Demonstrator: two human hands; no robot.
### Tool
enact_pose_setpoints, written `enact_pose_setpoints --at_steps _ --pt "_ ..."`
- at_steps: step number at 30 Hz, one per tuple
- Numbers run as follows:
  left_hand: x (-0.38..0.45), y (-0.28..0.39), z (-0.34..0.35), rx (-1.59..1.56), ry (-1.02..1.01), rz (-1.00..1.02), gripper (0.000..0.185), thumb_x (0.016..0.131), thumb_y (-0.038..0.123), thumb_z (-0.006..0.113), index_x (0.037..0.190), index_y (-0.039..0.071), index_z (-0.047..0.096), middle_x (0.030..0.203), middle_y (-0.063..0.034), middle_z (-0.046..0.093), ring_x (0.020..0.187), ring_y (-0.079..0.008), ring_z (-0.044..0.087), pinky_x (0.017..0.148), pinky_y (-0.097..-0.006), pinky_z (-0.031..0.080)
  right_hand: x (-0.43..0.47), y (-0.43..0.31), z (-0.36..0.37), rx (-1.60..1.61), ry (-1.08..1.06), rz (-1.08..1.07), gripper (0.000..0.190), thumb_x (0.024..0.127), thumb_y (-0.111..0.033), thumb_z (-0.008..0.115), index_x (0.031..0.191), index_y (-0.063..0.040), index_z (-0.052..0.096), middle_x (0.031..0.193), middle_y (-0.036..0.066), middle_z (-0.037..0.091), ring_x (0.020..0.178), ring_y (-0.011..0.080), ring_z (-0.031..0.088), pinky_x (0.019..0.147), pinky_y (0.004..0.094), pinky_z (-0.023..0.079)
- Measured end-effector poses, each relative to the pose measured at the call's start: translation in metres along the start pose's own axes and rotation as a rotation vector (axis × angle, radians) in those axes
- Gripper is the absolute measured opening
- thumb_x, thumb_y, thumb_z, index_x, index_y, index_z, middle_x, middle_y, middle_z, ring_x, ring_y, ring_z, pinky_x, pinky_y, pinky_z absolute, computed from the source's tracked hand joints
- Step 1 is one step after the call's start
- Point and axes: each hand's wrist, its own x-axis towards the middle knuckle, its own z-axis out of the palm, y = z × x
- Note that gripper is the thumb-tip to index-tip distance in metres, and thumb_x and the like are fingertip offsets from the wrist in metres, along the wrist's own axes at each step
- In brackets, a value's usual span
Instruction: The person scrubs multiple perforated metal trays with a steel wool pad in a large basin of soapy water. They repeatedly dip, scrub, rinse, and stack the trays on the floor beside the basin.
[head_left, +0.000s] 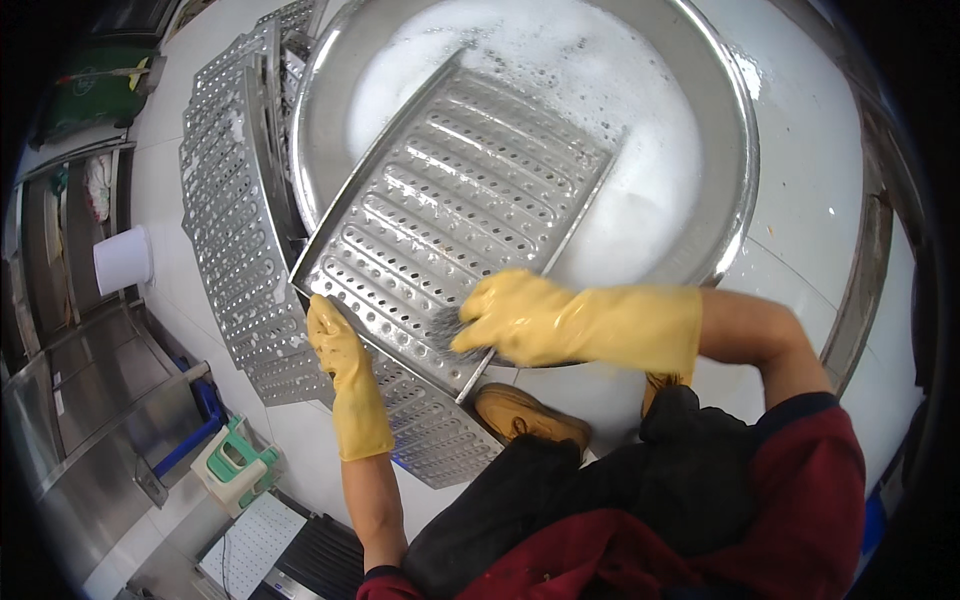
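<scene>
A perforated metal drain cover (450, 202) with raised ribs leans across the rim of a large round steel basin (690, 150). Its far end dips into white suds (637, 217). My left hand (335, 341), in a yellow rubber glove, grips the cover's near left corner. In the other yellow glove, my right hand (510, 319) presses a grey steel-wool scourer (450, 326) against the near end of the cover. The fingers partly hide the scourer. Wet droplets and small brown specks show on the metal.
More perforated metal covers (232, 217) are piled left of the basin, some with foam on them. A white bucket (124, 260), a small green-and-cream stool (234, 465) and a green bin (90, 94) stand farther left. My brown shoe (525, 416) is beside the basin on the tiled floor (795, 300).
</scene>
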Motion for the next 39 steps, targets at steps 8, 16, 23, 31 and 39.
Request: enact_pose_setpoints --at_steps 8,16,23,31,39 --pt "0.006 -0.009 0.000 0.045 0.073 0.132 0.035 0.114 0.020 0.037 0.083 0.013 0.051 0.085 0.0033 0.054 0.065 -0.0129 0.046 0.054 -0.0297 0.039 -0.074 0.186 -0.103 -0.372 0.305 0.385 0.048 0.079 0.012 0.061 0.115 -0.012 0.083 0.110 0.017 0.078 0.109 0.0385 0.073 0.098 0.0489 0.058" --pt "0.004 -0.025 0.006 0.073 0.105 0.239 0.029 0.116 0.024 0.040 0.098 0.009 0.058 0.087 -0.0052 0.058 0.069 -0.0168 0.051 0.066 -0.0343 0.045 -0.047 0.231 -0.135 -0.575 0.431 0.932 0.056 0.098 -0.001 0.055 0.144 -0.027 0.071 0.129 0.015 0.074 0.122 0.0387 0.069 0.106 0.0483 0.055" --pt "0.002 -0.008 0.007 0.029 0.050 0.095 0.028 0.116 0.024 0.038 0.110 0.010 0.062 0.090 -0.0008 0.068 0.078 -0.0145 0.066 0.069 -0.0350 0.054 -0.009 0.100 -0.078 -0.379 0.135 0.660 0.052 0.096 -0.001 0.062 0.144 -0.021 0.068 0.111 0.019 0.073 0.108 0.0379 0.072 0.087 0.0504 0.062" --pt "-0.041 0.042 -0.008 -0.106 0.092 -0.025 0.045 0.112 0.038 0.054 0.143 0.006 0.063 0.109 -0.0052 0.071 0.087 -0.0178 0.065 0.075 -0.0336 0.055 0.066 0.012 -0.001 -0.152 0.007 -0.017 0.038 0.102 -0.017 0.057 0.138 -0.022 0.069 0.119 0.019 0.073 0.114 0.0393 0.072 0.095 0.0500 0.061" --pt "-0.035 0.030 -0.011 -0.223 -0.060 -0.001 0.040 0.108 0.021 0.054 0.141 0.000 0.064 0.116 -0.0099 0.069 0.098 -0.0203 0.062 0.086 -0.0337 0.050 0.105 0.175 -0.068 -0.549 0.241 0.212 0.048 0.096 -0.009 0.066 0.143 -0.020 0.065 0.113 0.018 0.072 0.103 0.0391 0.075 0.086 0.0509 0.063"
